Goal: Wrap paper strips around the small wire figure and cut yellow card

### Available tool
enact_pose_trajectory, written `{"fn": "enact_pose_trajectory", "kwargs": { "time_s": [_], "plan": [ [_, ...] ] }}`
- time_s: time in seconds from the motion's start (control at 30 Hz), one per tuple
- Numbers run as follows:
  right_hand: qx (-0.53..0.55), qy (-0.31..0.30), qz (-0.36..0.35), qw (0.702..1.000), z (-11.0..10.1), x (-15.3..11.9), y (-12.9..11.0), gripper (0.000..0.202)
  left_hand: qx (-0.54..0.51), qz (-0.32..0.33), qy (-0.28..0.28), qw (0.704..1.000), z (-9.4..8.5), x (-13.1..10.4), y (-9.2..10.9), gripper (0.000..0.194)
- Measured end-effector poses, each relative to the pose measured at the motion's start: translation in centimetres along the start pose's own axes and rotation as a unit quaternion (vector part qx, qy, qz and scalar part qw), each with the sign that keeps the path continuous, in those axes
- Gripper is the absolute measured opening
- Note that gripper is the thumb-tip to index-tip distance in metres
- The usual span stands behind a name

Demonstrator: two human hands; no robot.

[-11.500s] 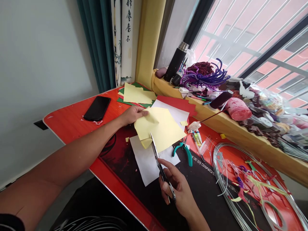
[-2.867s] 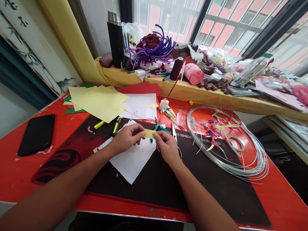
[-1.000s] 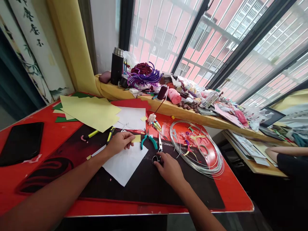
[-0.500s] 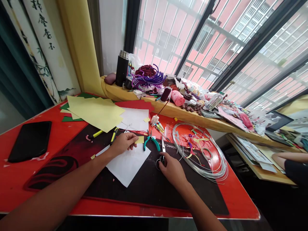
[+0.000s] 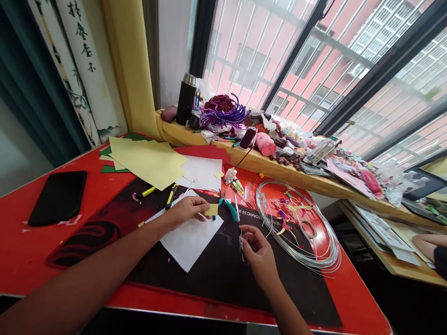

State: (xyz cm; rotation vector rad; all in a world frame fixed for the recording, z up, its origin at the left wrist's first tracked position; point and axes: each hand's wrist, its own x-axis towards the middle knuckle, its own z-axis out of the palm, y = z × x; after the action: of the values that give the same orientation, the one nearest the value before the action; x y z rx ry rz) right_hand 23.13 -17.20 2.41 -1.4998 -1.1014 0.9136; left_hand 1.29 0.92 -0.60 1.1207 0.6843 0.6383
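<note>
Between the thumb and fingers of my left hand [image 5: 191,209] is a small yellow paper piece [image 5: 211,210], held above a white sheet [image 5: 190,249]. My right hand [image 5: 257,249] grips a pair of scissors [image 5: 239,218] by the handles, its blades pointing away from me. Teal-handled pliers [image 5: 228,207] lie on the dark mat between the two hands, partly hidden by the yellow piece. Beside my left hand, a yellow-and-black cutter [image 5: 171,196] rests near the top of the white sheet.
A coil of silver wire [image 5: 331,258] lies right of my right hand, with coloured scraps inside it. Large yellow paper [image 5: 146,163] is at the back left, near a black phone [image 5: 57,197]. Yarn [image 5: 223,116] and a flask [image 5: 186,100] crowd the windowsill. Another person's arm [image 5: 428,246] shows far right.
My right hand has lifted the scissors from the mat and turned them edge-on. My left hand has raised the yellow piece slightly toward them. The whole view has shifted a little.
</note>
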Motion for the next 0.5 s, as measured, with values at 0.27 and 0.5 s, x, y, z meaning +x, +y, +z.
{"fn": "enact_pose_trajectory", "kwargs": {
  "time_s": [0.27, 0.5],
  "plan": [
    [0.072, -0.123, 0.003, 0.99, 5.0, 0.5, 0.1, 0.034, -0.13, -0.018, -0.007, 0.991, -0.3, -0.4, 0.5, 0.037],
    [0.114, -0.157, 0.021, 0.981, 6.4, 2.8, 0.5, 0.052, -0.176, -0.006, 0.093, 0.98, -1.0, 0.2, 1.1, 0.01]
  ]
}}
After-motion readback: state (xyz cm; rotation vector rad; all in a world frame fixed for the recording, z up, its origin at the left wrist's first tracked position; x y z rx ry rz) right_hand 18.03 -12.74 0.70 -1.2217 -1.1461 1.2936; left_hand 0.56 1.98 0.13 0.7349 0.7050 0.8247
